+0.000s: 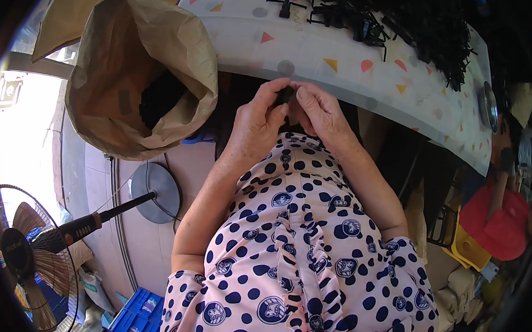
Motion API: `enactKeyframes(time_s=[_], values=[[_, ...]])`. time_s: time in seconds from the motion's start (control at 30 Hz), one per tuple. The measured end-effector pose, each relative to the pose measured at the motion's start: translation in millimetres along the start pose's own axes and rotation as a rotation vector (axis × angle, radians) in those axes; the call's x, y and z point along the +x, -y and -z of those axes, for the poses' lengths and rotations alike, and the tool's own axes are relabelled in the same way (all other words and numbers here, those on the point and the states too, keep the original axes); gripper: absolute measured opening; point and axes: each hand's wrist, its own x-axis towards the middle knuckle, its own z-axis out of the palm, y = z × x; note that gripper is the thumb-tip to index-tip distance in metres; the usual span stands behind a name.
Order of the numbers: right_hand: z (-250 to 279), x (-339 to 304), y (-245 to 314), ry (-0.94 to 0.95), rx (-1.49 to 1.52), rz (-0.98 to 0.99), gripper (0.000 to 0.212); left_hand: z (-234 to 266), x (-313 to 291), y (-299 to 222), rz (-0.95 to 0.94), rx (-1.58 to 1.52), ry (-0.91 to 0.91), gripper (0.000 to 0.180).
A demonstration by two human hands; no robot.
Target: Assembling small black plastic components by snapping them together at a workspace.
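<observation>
My left hand (256, 117) and my right hand (322, 110) meet in front of my body, just off the table's near edge. Both have bent fingers closed around a small black part (284, 95); most of it is hidden, so its exact kind does not show. Beyond them, a large heap of thin black plastic parts (384, 18) lies on the table (308, 52), which has a patterned white cover. One loose black part (286, 6) sits at the heap's left side. Left of my hands stands an open brown paper sack (197, 55) with black pieces (163, 99) inside.
A standing fan (19, 251) is at the left, its round base (155, 193) on the tiled floor. Blue crates (138, 317) are at the lower left. A metal bowl (488, 107) rests at the table's right end. Red cloth (494, 223) hangs over a yellow seat (469, 248) at the right.
</observation>
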Motion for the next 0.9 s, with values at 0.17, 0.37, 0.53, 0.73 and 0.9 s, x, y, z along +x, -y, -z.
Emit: enactKeyframes(time_s=[0.17,0.37,0.53,0.73,0.9], values=[[-16.0,-1.8,1.6,0.050,-0.008,-0.022,0.040,-1.4,-0.1,11.3,-0.071,-0.066,-0.150,0.036],[-19.9,0.1,6.3,0.057,-0.010,-0.054,0.037,-3.3,0.2,18.2,-0.130,-0.025,-0.187,0.037],[-27.0,3.9,8.2,0.043,0.013,-0.060,0.034,-2.2,-2.5,10.8,-0.152,0.021,-0.261,0.035],[-41.0,30.7,22.2,0.117,-0.022,-0.070,0.028,19.5,5.9,0.9,-0.270,0.240,-0.390,0.033],[-5.1,98.2,33.9,0.283,-0.484,0.086,0.030,63.2,7.6,-7.6,-0.268,0.373,-0.492,0.031]])
